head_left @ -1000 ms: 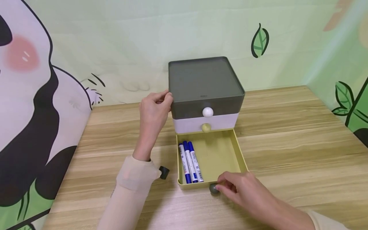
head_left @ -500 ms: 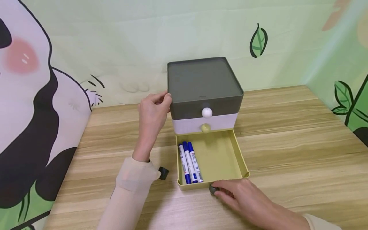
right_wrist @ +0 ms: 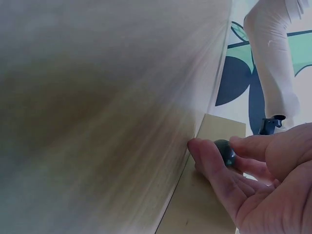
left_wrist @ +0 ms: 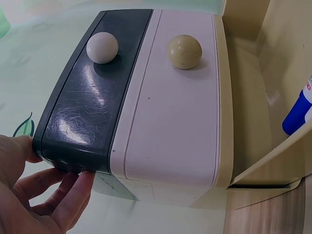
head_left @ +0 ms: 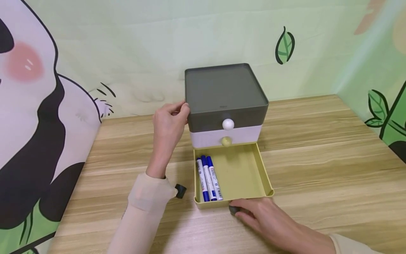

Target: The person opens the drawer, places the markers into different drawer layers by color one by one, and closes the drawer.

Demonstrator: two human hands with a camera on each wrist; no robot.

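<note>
A small desktop drawer unit (head_left: pixel 226 88) stands on the table, with a dark grey top tier, a white middle tier and a yellow bottom drawer (head_left: pixel 244 169) pulled out. My left hand (head_left: pixel 168 121) holds the dark tier's left front corner; in the left wrist view the thumb is at its top edge and the fingers are against its side. With thumb and fingers, my right hand (head_left: pixel 266 218) pinches the dark round knob (right_wrist: pixel 225 152) on the yellow drawer's front. Inside that drawer, three white markers (head_left: pixel 208 181) with blue caps lie along its left wall.
A white knob (head_left: pixel 228 124) and a yellow knob (head_left: pixel 226 141) stick out above the open drawer. The wooden table (head_left: pixel 323 151) runs back to a printed fabric backdrop (head_left: pixel 136 53). A small black piece (head_left: pixel 180 191) is attached at the left sleeve cuff.
My right fingers have closed further round the dark knob, shifting slightly left and covering more of it. My left hand, the drawer and the markers look nearly unmoved.
</note>
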